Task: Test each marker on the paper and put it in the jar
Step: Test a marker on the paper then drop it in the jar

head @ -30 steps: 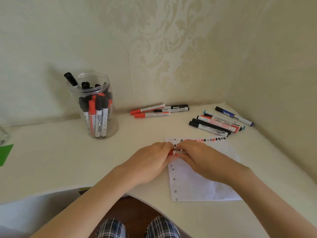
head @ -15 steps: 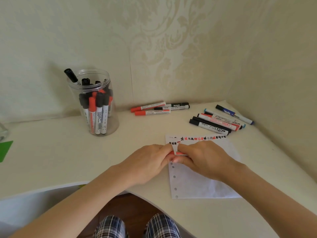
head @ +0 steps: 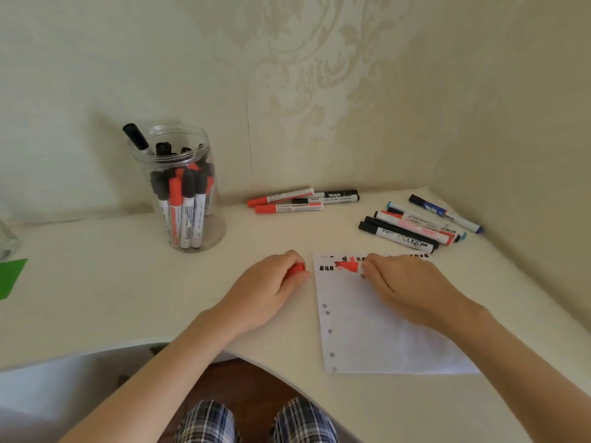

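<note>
1. Where the head view shows my right hand (head: 406, 286), it grips an uncapped red marker (head: 348, 266), tip over the paper (head: 383, 330) at its top rows of marks.
2. My left hand (head: 271, 289) is curled round the red cap (head: 296, 269) (resting just left of the sheet).
3. Jar (head: 179, 187) stands far left, part-filled; loose markers (head: 412, 223) lie beyond the paper.

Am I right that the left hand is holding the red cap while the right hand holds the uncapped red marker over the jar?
Not quite: the head view shows the right hand holding the uncapped red marker over the paper, not the jar. The jar stands well off to the left. The left hand does hold the red cap.
</note>
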Tool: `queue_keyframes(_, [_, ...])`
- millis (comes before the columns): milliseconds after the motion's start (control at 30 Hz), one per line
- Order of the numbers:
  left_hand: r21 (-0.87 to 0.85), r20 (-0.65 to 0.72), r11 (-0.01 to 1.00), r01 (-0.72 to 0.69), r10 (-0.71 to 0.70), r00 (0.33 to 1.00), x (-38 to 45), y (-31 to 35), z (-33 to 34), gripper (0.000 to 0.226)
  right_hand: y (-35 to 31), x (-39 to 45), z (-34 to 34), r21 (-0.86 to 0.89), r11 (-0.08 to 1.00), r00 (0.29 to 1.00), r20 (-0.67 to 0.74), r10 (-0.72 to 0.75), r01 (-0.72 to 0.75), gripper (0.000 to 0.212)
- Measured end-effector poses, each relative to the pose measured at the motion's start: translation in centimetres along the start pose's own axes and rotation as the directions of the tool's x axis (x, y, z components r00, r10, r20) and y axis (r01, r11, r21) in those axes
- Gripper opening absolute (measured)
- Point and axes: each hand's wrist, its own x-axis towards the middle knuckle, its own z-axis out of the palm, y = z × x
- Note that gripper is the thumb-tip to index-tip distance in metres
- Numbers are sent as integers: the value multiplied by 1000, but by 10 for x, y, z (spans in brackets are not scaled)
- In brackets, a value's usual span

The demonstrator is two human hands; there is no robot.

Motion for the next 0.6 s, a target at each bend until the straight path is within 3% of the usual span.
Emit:
queue_keyframes(67, [-8,-24,1000,-8,8,1000,0,0,1,15,1,-5,6,81,997,1000,9,-13,13,34])
queue_keyframes(133, [-16,-43,1000,-14,13,999,0,3,1,15,1,-6,6,264,963,999,-27,-46,52,47])
queue_keyframes(200, [-20,-61,1000,-9,8,998,3,5,2,14,-3,-5,4,605,795,991,-127,41,45,55])
queue_keyframes(233, [-21,-71,1000,-9,8,997,5,6,3,13,-7,-5,1,821,571,984,-117,133,20,52])
queue_keyframes(267, [-21,-79,1000,-12,11,997,8,8,4,12,-13,-6,-3,965,261,979,-42,199,-11,48])
queue_keyframes(300, [-20,-83,1000,-15,14,996,9,10,6,12,-18,-6,-7,999,-22,972,48,232,-44,43])
queue_keyframes(333, [-20,-85,1000,-16,14,996,11,12,8,12,-20,-6,-9,981,-183,963,111,246,-66,36])
queue_keyframes(400, [-28,-85,1000,-12,10,996,15,16,12,12,-21,-4,-8,973,-201,942,169,289,-113,23])
queue_keyframes(500, [-21,-86,1000,-6,4,996,23,18,19,14,-21,4,1,989,2,901,135,412,-149,18])
queue_keyframes(600, [105,-55,994,-21,27,998,30,17,26,27,-20,15,4,978,144,888,68,455,-149,18])
